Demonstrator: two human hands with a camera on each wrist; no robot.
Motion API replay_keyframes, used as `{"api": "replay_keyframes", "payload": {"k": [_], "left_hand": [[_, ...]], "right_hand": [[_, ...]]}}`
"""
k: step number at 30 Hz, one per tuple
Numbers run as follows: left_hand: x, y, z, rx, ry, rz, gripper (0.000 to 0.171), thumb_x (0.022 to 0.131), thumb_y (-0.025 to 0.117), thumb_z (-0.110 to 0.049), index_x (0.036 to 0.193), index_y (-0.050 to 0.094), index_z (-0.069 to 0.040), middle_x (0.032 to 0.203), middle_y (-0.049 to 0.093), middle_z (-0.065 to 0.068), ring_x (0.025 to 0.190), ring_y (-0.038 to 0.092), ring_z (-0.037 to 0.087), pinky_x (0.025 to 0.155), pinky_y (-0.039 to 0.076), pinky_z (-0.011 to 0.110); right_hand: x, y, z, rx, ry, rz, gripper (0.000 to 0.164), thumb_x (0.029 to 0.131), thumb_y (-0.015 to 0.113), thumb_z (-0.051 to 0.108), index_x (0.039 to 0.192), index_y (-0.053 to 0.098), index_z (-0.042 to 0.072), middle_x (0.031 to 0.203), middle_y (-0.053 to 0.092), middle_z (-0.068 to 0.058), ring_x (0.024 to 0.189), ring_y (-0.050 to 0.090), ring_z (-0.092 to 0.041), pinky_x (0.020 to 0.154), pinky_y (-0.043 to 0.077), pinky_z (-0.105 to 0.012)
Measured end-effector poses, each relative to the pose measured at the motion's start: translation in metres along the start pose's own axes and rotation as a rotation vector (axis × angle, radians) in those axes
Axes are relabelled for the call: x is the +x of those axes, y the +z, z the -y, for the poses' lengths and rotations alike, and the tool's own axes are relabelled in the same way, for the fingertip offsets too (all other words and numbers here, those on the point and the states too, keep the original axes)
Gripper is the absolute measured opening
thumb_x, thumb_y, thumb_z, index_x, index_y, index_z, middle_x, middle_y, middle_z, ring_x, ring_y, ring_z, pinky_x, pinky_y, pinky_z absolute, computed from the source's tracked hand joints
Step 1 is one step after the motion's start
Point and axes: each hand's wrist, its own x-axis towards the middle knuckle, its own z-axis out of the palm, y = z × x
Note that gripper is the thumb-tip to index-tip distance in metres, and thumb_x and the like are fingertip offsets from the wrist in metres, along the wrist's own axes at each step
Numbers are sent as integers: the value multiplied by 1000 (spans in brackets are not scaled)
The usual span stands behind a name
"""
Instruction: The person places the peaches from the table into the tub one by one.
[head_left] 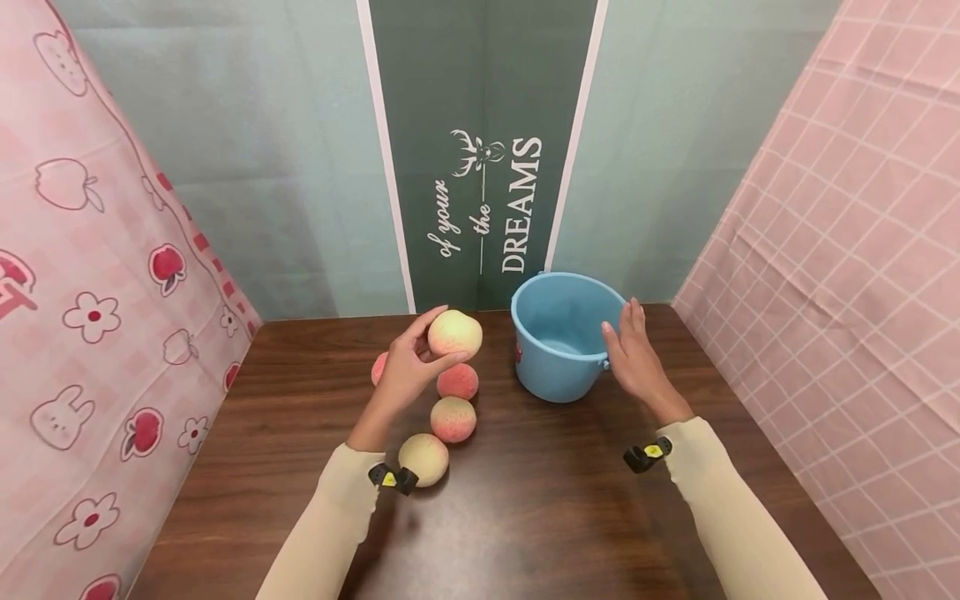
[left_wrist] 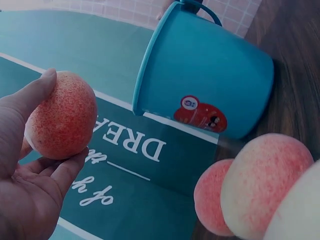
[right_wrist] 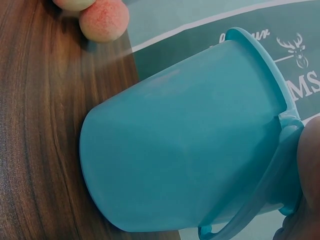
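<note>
My left hand (head_left: 406,364) grips a pale yellow peach with a reddish blush (head_left: 456,332), thumb on one side and fingers on the other. In the left wrist view this peach (left_wrist: 67,117) is raised off the table. A light blue bucket (head_left: 557,377) stands upright to the right of it, its inside bare where visible. Against the bucket's right rim lies my right hand (head_left: 637,357), fingers straight and pointing up. Below my left hand several more peaches rest on the table: a red one (head_left: 458,382), a blushed one (head_left: 453,419) and a yellow one (head_left: 423,460).
Another red peach (head_left: 379,367) is partly hidden behind my left hand. The brown wooden table (head_left: 540,517) ends at a green cloth backdrop (head_left: 480,83). Pink cloths hang along the left and right sides. The bucket's handle (right_wrist: 260,195) hangs down on the right-hand side.
</note>
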Motion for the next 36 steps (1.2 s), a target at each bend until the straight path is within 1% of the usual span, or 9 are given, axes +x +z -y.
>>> {"api": "replay_keyframes", "payload": {"k": [2, 9, 13, 20, 28, 36], "left_hand": [[2, 4, -1, -1, 9, 3, 75, 80, 89, -20, 146, 54, -28, 135, 60, 3, 114, 63, 23, 95, 55, 32], [9, 13, -5, 5, 9, 12, 74, 80, 89, -20, 145, 54, -27, 135, 60, 0, 113, 64, 21, 96, 54, 31], [12, 16, -6, 15, 13, 20, 75, 80, 89, -21, 146, 54, -26, 135, 60, 0, 113, 64, 21, 95, 55, 31], [18, 19, -7, 4, 27, 34, 76, 80, 89, -19, 146, 53, -25, 135, 60, 2, 114, 64, 21, 94, 55, 32], [25, 28, -8, 18, 43, 54, 75, 80, 89, -26, 146, 53, -26, 135, 60, 1, 113, 64, 20, 94, 55, 31], [33, 37, -9, 23, 51, 74, 78, 80, 89, -26, 148, 52, -19, 136, 59, 0, 113, 64, 20, 94, 56, 32]], "right_hand": [[0, 0, -1, 1, -1, -2, 79, 109, 22, 52, 157, -12, -1, 166, -23, -12, 153, -14, -38, 118, 5, -67], [0, 0, -3, -7, 1, -6, 80, 109, 22, 53, 158, -10, -3, 166, -23, -11, 153, -14, -38, 117, 6, -67], [0, -1, -2, -13, 3, -8, 80, 109, 21, 52, 158, -10, -3, 166, -23, -12, 153, -13, -39, 117, 7, -68], [-1, -2, -1, -15, 11, -2, 80, 109, 21, 53, 157, -10, -3, 166, -23, -13, 153, -14, -38, 116, 9, -69], [0, -1, -2, -21, 13, 0, 82, 108, 21, 56, 158, -10, -2, 166, -24, -9, 153, -15, -35, 118, 6, -66], [-2, 0, -3, -14, 9, 7, 81, 109, 21, 54, 157, -10, -3, 166, -24, -10, 153, -15, -36, 118, 7, -67]]}}
